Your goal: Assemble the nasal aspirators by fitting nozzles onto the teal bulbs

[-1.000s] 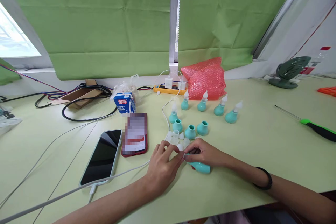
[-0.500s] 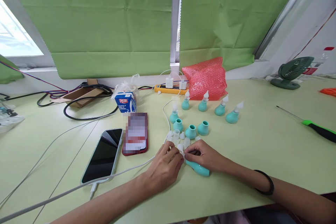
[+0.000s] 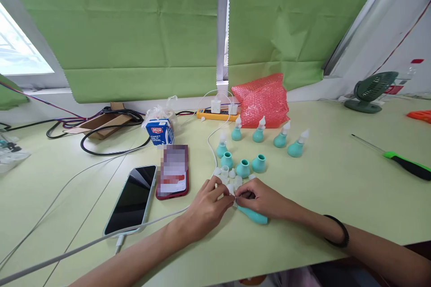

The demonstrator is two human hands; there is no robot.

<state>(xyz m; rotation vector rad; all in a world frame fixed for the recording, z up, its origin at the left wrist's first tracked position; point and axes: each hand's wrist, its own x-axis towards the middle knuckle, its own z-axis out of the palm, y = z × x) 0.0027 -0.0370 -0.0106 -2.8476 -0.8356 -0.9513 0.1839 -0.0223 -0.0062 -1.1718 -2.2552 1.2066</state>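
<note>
Both hands meet over a teal bulb [image 3: 253,215] lying on its side at the near edge of the table [image 3: 336,197].

Right hand [image 3: 266,199] curls over the bulb, pinning it; left hand [image 3: 205,208] pinches a small clear tip [image 3: 231,197] at the bulb's mouth. Loose clear tips [image 3: 229,175] and three open bulbs [image 3: 243,167] sit just beyond the held bulb, phone [image 3: 132,199] well left. I'd judge: keep the bulb steady, tip square to the neck, press straight.

Pale green table [image 3: 336,188] — phones [image 3: 133,199], teal bulbs [image 3: 251,165], screwdriver [image 3: 402,163].
</note>
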